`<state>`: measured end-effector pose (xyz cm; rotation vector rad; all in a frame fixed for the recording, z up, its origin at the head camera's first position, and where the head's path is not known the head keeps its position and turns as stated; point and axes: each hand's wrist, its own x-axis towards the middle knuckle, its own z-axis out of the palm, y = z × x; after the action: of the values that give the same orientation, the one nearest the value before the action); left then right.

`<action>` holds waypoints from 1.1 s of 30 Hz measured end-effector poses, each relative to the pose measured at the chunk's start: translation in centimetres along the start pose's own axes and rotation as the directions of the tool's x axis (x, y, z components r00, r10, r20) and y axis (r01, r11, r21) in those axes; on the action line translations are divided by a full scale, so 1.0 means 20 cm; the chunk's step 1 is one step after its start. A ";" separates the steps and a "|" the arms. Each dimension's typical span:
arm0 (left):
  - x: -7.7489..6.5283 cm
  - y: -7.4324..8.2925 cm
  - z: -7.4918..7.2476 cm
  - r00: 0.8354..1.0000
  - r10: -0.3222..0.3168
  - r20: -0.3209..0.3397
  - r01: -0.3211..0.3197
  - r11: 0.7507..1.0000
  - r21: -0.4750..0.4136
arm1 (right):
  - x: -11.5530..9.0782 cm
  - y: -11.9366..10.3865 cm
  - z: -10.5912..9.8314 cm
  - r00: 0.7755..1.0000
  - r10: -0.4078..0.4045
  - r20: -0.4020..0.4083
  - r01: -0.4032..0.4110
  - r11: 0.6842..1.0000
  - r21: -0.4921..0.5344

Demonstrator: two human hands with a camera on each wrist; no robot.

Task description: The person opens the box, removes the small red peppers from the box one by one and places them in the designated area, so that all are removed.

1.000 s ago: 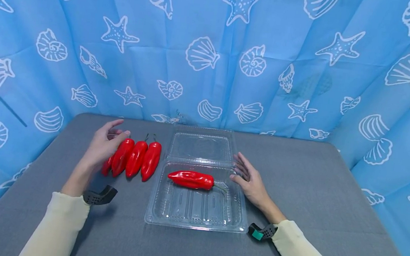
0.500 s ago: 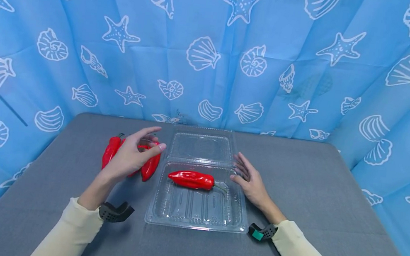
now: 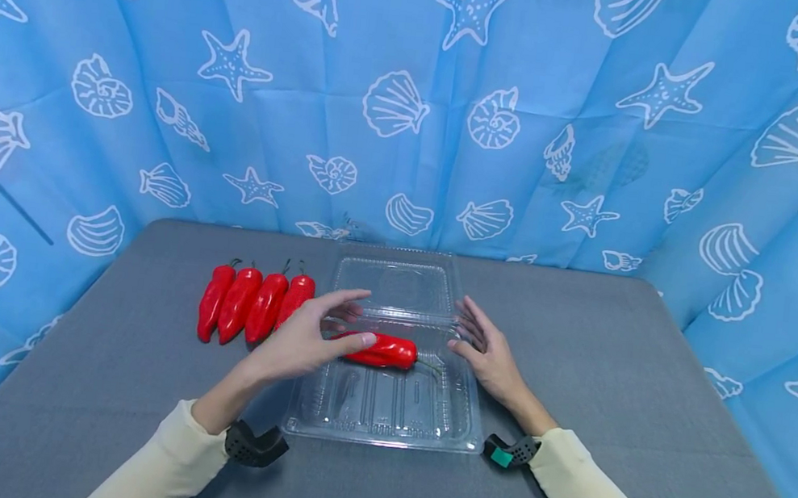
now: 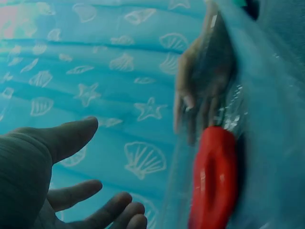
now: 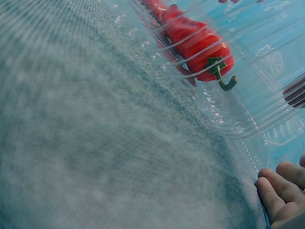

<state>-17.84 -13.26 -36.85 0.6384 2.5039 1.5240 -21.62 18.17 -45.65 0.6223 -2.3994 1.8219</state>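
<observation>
A red pepper [image 3: 394, 352] with a green stem lies crosswise in the base of an open clear plastic box [image 3: 381, 422]. Over the box's left side is my left hand [image 3: 301, 343], its thumb overlapping the pepper's tip in the head view. In the left wrist view, the left hand [image 4: 71, 176] has its thumb and fingers spread apart with nothing between them, beside the pepper [image 4: 214, 176]. My right hand [image 3: 492, 363] rests at the box's right edge with relaxed fingers. Only the fingers of the right hand [image 5: 286, 188] show in the right wrist view.
Several more red peppers [image 3: 236, 305] lie side by side left of the box, the nearest partly behind my left hand. The box's clear lid [image 3: 395, 285] is folded back flat on the grey table [image 3: 613, 369]. A blue shell-patterned curtain [image 3: 571, 72] hangs behind.
My left hand has moved right, from above the row of peppers to the box's left side, carrying nothing. The right hand, the box and the peppers have stayed put.
</observation>
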 end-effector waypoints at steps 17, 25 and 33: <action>0.01 -0.07 0.19 0.982 0.084 0.172 -0.098 0.992 0.077 | 0.00 0.00 0.00 1.000 -0.001 0.005 0.001 1.000 -0.017; 0.01 -0.08 0.21 0.984 0.051 0.170 -0.073 0.990 0.123 | 0.00 0.00 0.00 1.000 0.003 0.005 -0.003 1.000 -0.025; 0.01 -0.08 0.21 0.983 0.028 0.182 -0.060 0.983 0.172 | 0.00 0.00 0.00 1.000 -0.001 0.003 0.001 1.000 -0.014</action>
<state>-17.00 -10.33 -40.21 0.8226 2.5195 1.2044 -21.61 18.23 -45.72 0.6255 -2.4108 1.8034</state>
